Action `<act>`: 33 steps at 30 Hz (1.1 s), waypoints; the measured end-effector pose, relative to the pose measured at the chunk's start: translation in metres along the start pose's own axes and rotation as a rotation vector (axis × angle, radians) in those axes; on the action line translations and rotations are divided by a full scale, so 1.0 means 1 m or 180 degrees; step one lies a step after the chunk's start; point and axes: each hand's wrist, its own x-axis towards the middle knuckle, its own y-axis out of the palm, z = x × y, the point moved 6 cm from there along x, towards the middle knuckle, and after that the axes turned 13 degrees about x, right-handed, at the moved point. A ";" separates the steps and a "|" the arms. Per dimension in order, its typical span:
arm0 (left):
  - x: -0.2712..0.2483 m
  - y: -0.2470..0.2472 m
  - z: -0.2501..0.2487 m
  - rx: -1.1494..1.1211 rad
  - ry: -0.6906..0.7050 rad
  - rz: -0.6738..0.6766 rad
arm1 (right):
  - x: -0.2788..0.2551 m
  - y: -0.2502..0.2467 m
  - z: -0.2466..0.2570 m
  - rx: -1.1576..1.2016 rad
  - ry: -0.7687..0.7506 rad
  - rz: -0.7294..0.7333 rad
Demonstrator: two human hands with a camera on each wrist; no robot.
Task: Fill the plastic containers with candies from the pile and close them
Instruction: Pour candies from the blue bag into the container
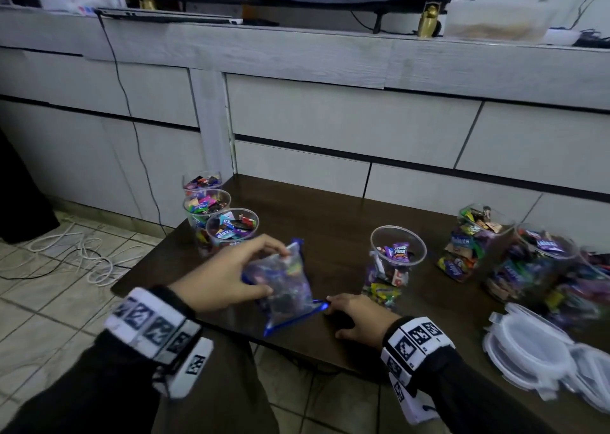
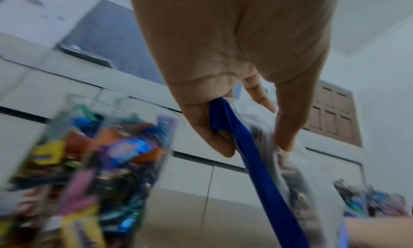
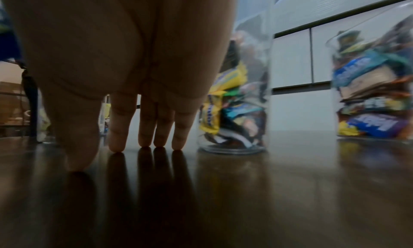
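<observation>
**Left hand grips a bag of candies; right hand rests flat on the table**

The left hand (image 1: 227,277) grasps a clear plastic zip bag with a blue seal strip (image 1: 284,285), filled with wrapped candies, near the front edge of the dark brown wooden table (image 1: 323,209). In the left wrist view the thumb and fingers (image 2: 288,121) pinch the bag's top, with the blue strip running out between them. The bag stands tilted, its lower corner on the tabletop.

The right hand (image 1: 359,315) lies just beside the bag's blue corner; whether it touches the bag cannot be told. Its fingers (image 3: 143,128) are straight and released, held close together, with their tips on the table and nothing in them.

Just behind the right hand stands a clear round plastic container, partly filled with candies (image 1: 394,262), open at the top. To the left of the bag, three clear plastic containers full of candies (image 1: 214,216) stand in a row at the table's left edge, also open. On the right side are more clear containers packed with colourful wrapped candies (image 1: 505,252), blurred in the head view. A stack of clear round plastic lids with clip tabs (image 1: 534,351) lies at the front right corner of the table.

White cables (image 1: 76,252) lie coiled on the tiled floor to the left, and a grey-white cabinet with drawers (image 1: 330,113) stands behind the table.
</observation>
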 end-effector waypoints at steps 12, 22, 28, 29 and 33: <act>0.073 0.104 -0.045 0.1216 0.0874 0.0808 | -0.084 -0.035 -0.055 0.1087 0.0246 -0.0884; 0.085 0.122 -0.058 0.0866 0.0894 0.0642 | -0.098 -0.070 -0.043 0.2504 0.0177 -0.1286; 0.087 0.103 -0.063 0.1260 0.0913 0.0175 | -0.099 -0.079 -0.034 0.2302 -0.0134 -0.1277; 0.087 0.101 -0.065 0.1386 0.0953 0.0109 | -0.099 -0.080 -0.033 0.2302 -0.0159 -0.1254; 0.090 0.095 -0.075 0.1744 0.1180 -0.0135 | -0.098 -0.087 -0.025 0.2391 -0.0167 -0.1119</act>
